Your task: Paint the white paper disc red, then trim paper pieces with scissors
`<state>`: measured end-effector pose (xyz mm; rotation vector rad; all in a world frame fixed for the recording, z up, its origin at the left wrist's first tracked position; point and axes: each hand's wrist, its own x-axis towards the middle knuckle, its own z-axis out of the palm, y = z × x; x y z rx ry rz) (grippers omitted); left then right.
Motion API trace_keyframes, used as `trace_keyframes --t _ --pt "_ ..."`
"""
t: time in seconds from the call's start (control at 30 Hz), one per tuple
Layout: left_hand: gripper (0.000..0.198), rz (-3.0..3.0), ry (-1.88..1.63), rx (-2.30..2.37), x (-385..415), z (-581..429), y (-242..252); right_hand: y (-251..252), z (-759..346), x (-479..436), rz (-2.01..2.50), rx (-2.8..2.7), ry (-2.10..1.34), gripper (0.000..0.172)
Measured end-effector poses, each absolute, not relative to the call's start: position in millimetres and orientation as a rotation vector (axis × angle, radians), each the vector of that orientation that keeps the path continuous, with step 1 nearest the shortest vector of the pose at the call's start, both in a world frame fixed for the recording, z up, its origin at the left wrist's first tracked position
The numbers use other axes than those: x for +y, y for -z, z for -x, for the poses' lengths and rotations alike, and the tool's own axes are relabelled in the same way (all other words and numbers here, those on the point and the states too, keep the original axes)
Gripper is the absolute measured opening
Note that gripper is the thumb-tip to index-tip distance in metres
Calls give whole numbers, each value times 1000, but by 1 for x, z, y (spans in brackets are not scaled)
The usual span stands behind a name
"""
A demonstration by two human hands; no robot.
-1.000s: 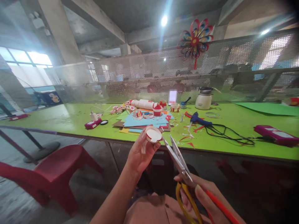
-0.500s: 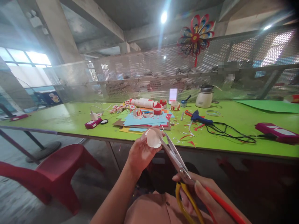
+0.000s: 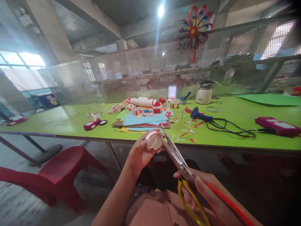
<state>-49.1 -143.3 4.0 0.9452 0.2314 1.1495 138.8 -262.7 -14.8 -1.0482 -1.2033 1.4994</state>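
My left hand (image 3: 138,152) is closed around a small white paper cup piece (image 3: 154,142) with a red band near its upper rim and an uneven lower edge. In my right hand (image 3: 199,186) is a pair of large scissors (image 3: 176,158) with silver blades and a yellow handle loop, the blades parted. Their tips reach the right side of the cup piece; whether the paper lies between the blades I cannot tell. A long red-orange length (image 3: 225,201) runs along my right hand; whether it belongs to the scissors is unclear.
On the green table (image 3: 235,117) lie stacked coloured paper (image 3: 141,120), red-and-white cup pieces (image 3: 157,106), scraps and a blue glue gun (image 3: 199,115) with a black cord. A thermos jug (image 3: 204,93) and phone (image 3: 172,93) stand behind. A red chair (image 3: 61,166) is at left.
The cup piece has tilted in my left hand, showing its red band and wavy lower edge. The scissors stay beside it, with blades still parted. My view has shifted slightly.
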Motion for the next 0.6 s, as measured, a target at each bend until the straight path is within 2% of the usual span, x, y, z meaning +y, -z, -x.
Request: trace_keyframes --t 0.3,0.6 --pt "56 -861 -1196 269 -140 49 -7 13 -146 -257 952 -1276 -1558 49" --pt "35 -925 -1239 276 -139 44 -9 4 -144 -259 1061 -1294 -1554 50"
